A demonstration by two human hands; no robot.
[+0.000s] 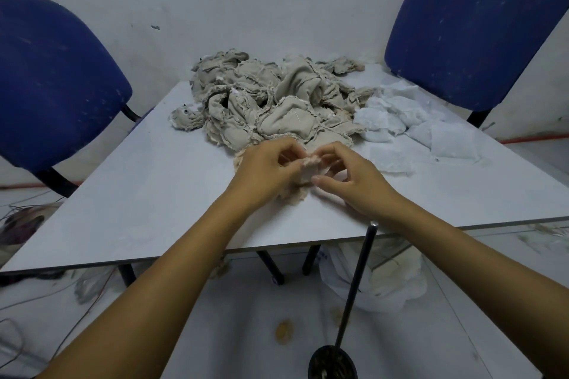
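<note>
Both hands, left hand [264, 169] and right hand [354, 177], pinched a beige cloth scrap [309, 168] with curled fingers; fabric heap [271, 98] at 12 o'clock on counter [138, 194].

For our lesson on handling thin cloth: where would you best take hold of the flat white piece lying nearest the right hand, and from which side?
Probably pinch the white piece at its near edge, coming from the person's side: it lies flat on the table, that edge borders bare tabletop, while its far edge meets the other white pieces.
</note>
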